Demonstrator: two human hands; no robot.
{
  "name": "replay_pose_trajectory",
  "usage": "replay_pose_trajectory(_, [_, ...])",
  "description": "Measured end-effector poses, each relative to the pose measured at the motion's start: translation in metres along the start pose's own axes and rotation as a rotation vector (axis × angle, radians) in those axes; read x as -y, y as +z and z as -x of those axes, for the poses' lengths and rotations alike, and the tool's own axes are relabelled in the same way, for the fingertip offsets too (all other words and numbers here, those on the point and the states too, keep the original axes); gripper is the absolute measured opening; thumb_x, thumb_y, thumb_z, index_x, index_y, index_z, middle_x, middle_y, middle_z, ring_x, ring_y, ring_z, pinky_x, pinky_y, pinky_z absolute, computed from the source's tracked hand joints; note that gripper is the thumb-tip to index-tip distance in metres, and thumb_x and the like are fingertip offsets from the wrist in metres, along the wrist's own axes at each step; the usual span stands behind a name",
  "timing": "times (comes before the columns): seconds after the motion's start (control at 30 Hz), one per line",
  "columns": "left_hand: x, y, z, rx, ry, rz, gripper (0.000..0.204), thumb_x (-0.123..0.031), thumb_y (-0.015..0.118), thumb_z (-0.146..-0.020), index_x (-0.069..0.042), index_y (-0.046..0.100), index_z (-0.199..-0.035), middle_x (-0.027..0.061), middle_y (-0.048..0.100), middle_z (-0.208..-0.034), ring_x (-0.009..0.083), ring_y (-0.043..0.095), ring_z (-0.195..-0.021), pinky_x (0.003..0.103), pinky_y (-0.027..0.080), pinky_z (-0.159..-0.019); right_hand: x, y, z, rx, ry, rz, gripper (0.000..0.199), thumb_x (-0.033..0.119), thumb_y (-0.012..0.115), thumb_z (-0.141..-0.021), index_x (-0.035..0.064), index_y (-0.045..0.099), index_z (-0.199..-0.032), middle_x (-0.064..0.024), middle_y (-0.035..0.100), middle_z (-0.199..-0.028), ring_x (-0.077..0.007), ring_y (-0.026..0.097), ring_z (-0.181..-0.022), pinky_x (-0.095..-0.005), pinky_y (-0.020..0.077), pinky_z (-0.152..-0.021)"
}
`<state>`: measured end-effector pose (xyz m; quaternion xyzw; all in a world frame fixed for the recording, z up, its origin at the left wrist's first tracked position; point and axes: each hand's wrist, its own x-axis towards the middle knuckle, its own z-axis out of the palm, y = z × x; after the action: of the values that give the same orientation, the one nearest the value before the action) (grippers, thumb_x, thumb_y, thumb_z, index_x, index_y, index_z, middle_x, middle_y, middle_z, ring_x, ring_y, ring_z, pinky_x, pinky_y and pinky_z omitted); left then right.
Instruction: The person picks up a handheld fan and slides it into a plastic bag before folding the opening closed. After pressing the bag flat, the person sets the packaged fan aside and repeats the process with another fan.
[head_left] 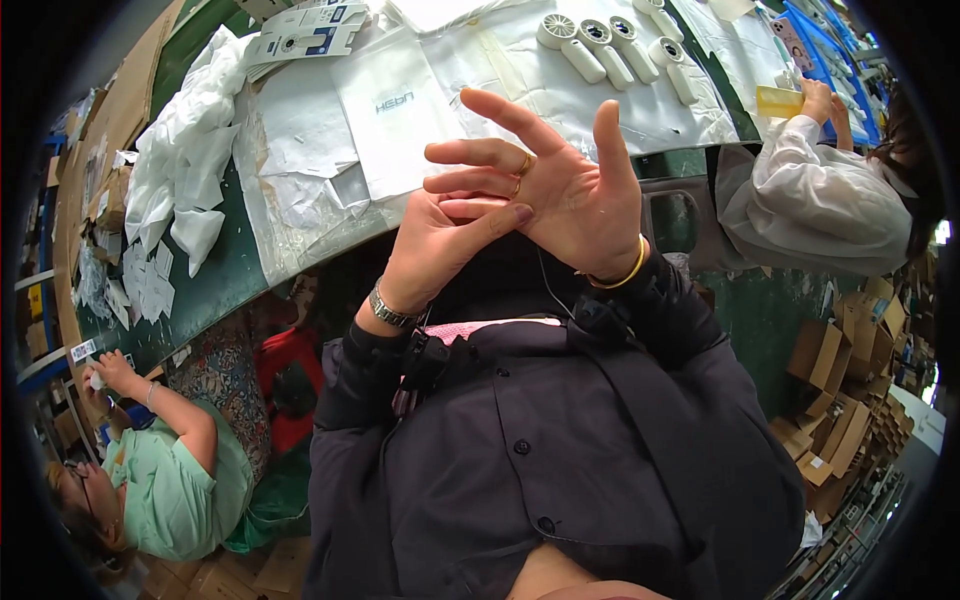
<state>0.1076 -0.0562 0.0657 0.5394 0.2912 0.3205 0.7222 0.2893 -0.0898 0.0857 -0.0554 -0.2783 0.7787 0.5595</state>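
Dark jacket (520,450) below, left fingers (488,231) grip the outspread right hand (580,195), white sheet (392,135) and fans (583,61) lying beyond

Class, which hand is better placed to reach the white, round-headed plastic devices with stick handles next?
Probably the right hand: it looks nearer those white, round-headed plastic devices, and its palm is open. The left hand is farther left, touching the right hand's fingers.

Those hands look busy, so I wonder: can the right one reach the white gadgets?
Probably yes: though the left hand holds the right hand, nothing seems to block its way to the white gadgets.
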Motion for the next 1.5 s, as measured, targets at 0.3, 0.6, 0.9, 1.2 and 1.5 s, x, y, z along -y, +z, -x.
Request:
replay_pose_trajectory(0.3, [-0.004, -0.024, 0.012, -0.063, 0.137, -0.077, 0.016, -0.009, 0.079, -0.100, 0.002, 0.078, -0.112, 0.0024, 0.078, -0.101, 0.0071, 0.070, -0.095, 0.022, 0.055, -0.083, 0.007, 0.015, 0.005, -0.024, 0.074, 0.554, 0.093, 0.075, 0.048, -0.103, 0.0056, 0.042, -0.164, -0.0254, 0.055, -0.156, -0.0370, 0.058, -0.142, -0.0565, 0.0407, -0.122])
replay_pose_trajectory(0.6, [-0.018, -0.064, 0.044, -0.179, -0.145, -0.287, 0.010, -0.008, 0.075, -0.104, 0.001, 0.077, -0.108, -0.0002, 0.073, -0.087, 0.0060, 0.065, -0.078, 0.021, 0.049, -0.069, -0.002, 0.017, 0.022, 0.636, -0.440, 1.969, 0.026, 0.025, 0.085, -0.086, 0.0044, 0.076, -0.099, -0.0095, 0.074, -0.115, -0.0292, 0.069, -0.119, -0.0482, 0.0551, -0.107])
replay_pose_trajectory(0.9, [0.006, -0.054, 0.035, -0.176, 0.232, -0.290, 0.019, -0.009, 0.081, -0.100, -0.003, 0.067, -0.087, -0.0058, 0.063, -0.070, 0.0013, 0.055, -0.067, 0.017, 0.041, -0.062, 0.005, 0.017, 0.021, 0.616, -0.440, 2.081, 0.016, 0.016, 0.081, -0.089, 0.0039, 0.076, -0.099, -0.0074, 0.070, -0.096, -0.0248, 0.069, -0.090, -0.0410, 0.0588, -0.078])
replay_pose_trajectory(1.2, [0.014, -0.058, 0.051, -0.325, 0.072, -0.400, 0.024, -0.008, 0.083, -0.097, -0.004, 0.064, -0.084, -0.0030, 0.067, -0.078, 0.0020, 0.058, -0.072, 0.022, 0.045, -0.065, 0.070, -0.075, -0.028, -0.447, -0.371, 2.345, 0.027, 0.020, 0.076, -0.099, 0.0065, 0.075, -0.123, -0.0133, 0.073, -0.100, -0.0312, 0.071, -0.085, -0.0388, 0.0575, -0.074])
replay_pose_trajectory(1.5, [-0.019, -0.082, 0.064, -0.118, 0.389, -0.777, 0.013, -0.009, 0.082, -0.095, -0.003, 0.071, -0.090, 0.0049, 0.075, -0.092, 0.0223, 0.072, -0.079, 0.038, 0.050, -0.102, 0.100, -0.135, -0.068, -0.588, -0.262, 2.750, 0.043, 0.030, 0.080, -0.095, 0.0062, 0.073, -0.130, -0.0122, 0.076, -0.122, -0.0322, 0.073, -0.108, -0.0409, 0.0547, -0.099])
